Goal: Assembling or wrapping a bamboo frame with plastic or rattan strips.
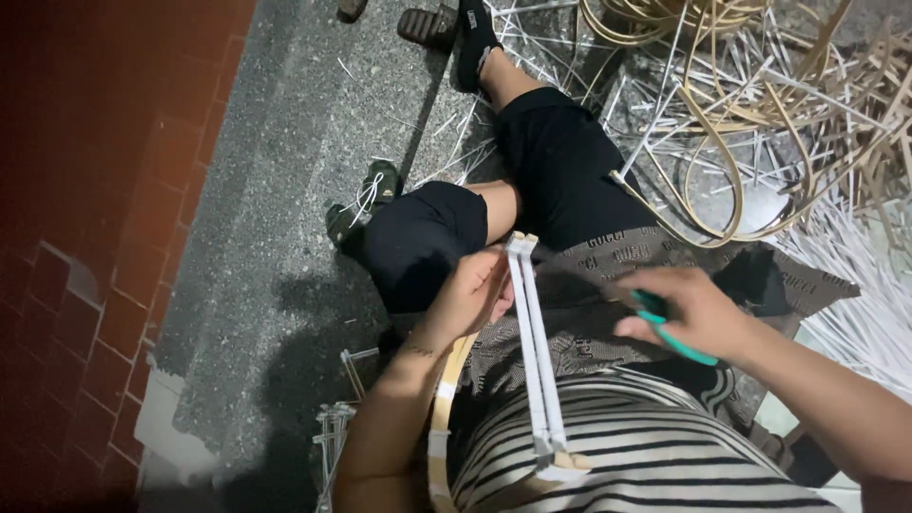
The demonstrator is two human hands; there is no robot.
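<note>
Bamboo strips (750, 114) litter floor (285, 190).

We are looking at a pair of pale flat strips (534, 351) lying side by side, running from the striped lap up toward the knees, their far ends squared off. A bent tan strip (443, 418) is curving down below them. A teal-handled tool (670, 332) (its blade is blurred) is pointing across toward the pale strips.
</note>
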